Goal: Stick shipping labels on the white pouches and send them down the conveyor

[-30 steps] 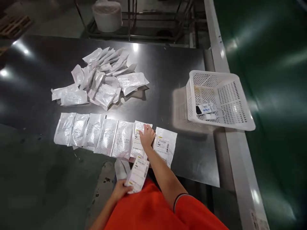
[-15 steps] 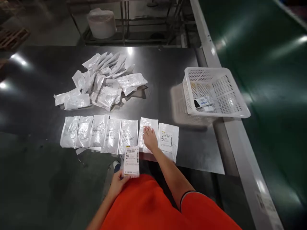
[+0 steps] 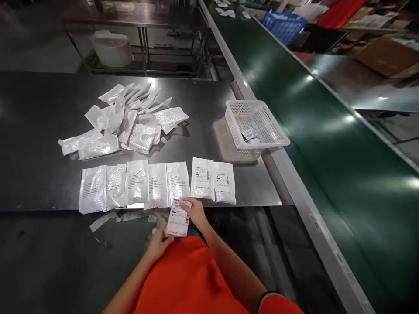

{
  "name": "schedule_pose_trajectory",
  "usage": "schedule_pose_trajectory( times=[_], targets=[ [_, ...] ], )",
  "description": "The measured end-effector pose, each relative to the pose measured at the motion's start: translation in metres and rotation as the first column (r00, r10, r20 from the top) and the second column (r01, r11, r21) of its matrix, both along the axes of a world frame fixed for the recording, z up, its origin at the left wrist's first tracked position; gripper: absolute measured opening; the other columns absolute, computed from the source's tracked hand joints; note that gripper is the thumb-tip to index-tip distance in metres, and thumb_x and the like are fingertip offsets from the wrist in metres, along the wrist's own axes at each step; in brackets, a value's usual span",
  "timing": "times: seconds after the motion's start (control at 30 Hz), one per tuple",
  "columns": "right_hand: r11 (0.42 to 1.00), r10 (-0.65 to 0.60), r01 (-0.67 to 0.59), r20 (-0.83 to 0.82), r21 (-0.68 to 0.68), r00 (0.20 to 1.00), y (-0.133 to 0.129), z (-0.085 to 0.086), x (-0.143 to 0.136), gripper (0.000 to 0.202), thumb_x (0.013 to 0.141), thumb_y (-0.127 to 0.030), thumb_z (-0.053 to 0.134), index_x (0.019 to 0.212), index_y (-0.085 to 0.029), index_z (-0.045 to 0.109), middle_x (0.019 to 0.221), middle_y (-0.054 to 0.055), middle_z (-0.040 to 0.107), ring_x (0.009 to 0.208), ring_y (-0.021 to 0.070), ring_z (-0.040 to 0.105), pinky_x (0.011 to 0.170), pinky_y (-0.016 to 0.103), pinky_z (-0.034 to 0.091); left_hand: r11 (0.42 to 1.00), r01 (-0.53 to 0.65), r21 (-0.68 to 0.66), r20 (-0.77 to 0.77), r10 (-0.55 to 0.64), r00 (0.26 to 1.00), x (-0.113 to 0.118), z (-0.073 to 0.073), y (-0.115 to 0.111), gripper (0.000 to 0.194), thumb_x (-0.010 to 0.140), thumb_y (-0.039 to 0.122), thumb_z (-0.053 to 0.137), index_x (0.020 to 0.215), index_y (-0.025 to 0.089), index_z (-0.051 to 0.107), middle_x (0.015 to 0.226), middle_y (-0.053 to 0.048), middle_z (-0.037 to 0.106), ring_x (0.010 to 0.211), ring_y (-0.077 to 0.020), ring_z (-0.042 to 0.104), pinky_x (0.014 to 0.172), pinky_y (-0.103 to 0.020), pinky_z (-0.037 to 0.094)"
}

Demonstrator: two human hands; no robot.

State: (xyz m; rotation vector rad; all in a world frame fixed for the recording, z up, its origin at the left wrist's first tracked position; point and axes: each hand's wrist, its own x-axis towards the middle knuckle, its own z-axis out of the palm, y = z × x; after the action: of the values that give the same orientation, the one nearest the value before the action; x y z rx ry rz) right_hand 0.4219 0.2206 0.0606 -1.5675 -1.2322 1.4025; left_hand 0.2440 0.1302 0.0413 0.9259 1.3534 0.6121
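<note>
My left hand [image 3: 159,242] grips the lower left corner of a stack of printed shipping labels [image 3: 178,222], held in front of my body below the table edge. At the stack's upper right corner, the fingers of my right hand [image 3: 195,213] are closed on the top label. Beyond the hands lies a row of white padded mailers. Two on the right, a labelled mailer [image 3: 202,179] and another labelled mailer [image 3: 224,183], carry labels. The mailer nearest the stack [image 3: 178,179] shows only printed text, like the others to its left.
A loose pile of white mailers [image 3: 131,120] covers the table's back left. A white perforated basket [image 3: 258,124] with small items inside stands at the right, beside the green conveyor belt [image 3: 314,126]. Paper strips [image 3: 103,221] hang near the table's front edge.
My right hand has left the second mailer from the right, which now shows a label, and come back to the label stack. The view has swung right.
</note>
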Motion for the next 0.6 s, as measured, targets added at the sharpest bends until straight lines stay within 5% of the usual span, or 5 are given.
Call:
schedule_pose_trajectory(
  times=[0.1, 0.2, 0.3, 0.47, 0.6],
  targets=[
    [0.985, 0.142, -0.154, 0.137, 0.080, 0.980, -0.006, 0.011, 0.000, 0.022, 0.074, -0.036, 0.064, 0.089, -0.022, 0.071, 0.089, 0.003, 0.073, 0.084, 0.0215, 0.067, 0.079, 0.033, 0.050, 0.973, -0.230, 0.019, 0.052, 0.229, 0.972, 0.005, 0.000, 0.025, 0.066, 0.057, 0.041, 0.081, 0.115, 0.017, 0.063, 0.124, -0.015, 0.066, 0.117, -0.0331, 0.058, 0.099, -0.043, 0.044],
    [0.964, 0.192, -0.230, 0.246, 0.135, 0.950, -0.001, 0.010, 0.002, 0.020, 0.080, -0.037, 0.060, 0.090, -0.023, 0.072, 0.084, 0.002, 0.073, 0.075, 0.0187, 0.066, 0.073, 0.030, 0.049, 0.943, -0.326, -0.070, 0.273, 0.333, 0.903, 0.024, 0.005, 0.058, 0.040, 0.058, 0.043, 0.082, 0.084, 0.015, 0.070, 0.081, -0.006, 0.074, 0.078, -0.0223, 0.067, 0.074, -0.031, 0.051],
    [0.948, 0.168, -0.234, 0.289, 0.216, 0.943, 0.025, -0.003, 0.004, 0.024, 0.084, -0.040, 0.057, 0.079, -0.023, 0.072, 0.079, 0.003, 0.070, 0.075, 0.0182, 0.064, 0.072, 0.030, 0.048, 0.877, -0.457, -0.151, 0.261, 0.481, 0.837, 0.048, 0.001, 0.077, 0.042, 0.059, 0.054, 0.078, 0.070, 0.016, 0.065, 0.061, 0.000, 0.067, 0.058, -0.0156, 0.060, 0.058, -0.027, 0.048],
    [0.947, 0.099, -0.213, 0.414, 0.240, 0.905, 0.106, -0.043, -0.002, 0.030, 0.086, -0.044, 0.055, 0.073, -0.024, 0.073, 0.090, 0.004, 0.069, 0.083, 0.0186, 0.060, 0.077, 0.032, 0.047, 0.771, -0.565, -0.293, 0.190, 0.626, 0.756, 0.073, -0.022, 0.059, 0.049, 0.062, 0.064, 0.071, 0.074, 0.017, 0.064, 0.061, -0.002, 0.069, 0.055, -0.0183, 0.063, 0.054, -0.030, 0.050],
    [0.916, 0.050, -0.292, 0.645, 0.274, 0.763, 0.153, -0.074, -0.011, 0.029, 0.089, -0.041, 0.056, 0.076, -0.023, 0.075, 0.100, 0.007, 0.067, 0.096, 0.0233, 0.055, 0.086, 0.039, 0.041, 0.733, -0.575, -0.362, 0.128, 0.651, 0.749, 0.073, -0.036, 0.024, 0.051, 0.049, 0.060, 0.081, 0.068, 0.015, 0.067, 0.062, -0.006, 0.071, 0.056, -0.0209, 0.065, 0.057, -0.032, 0.051]
  ],
)
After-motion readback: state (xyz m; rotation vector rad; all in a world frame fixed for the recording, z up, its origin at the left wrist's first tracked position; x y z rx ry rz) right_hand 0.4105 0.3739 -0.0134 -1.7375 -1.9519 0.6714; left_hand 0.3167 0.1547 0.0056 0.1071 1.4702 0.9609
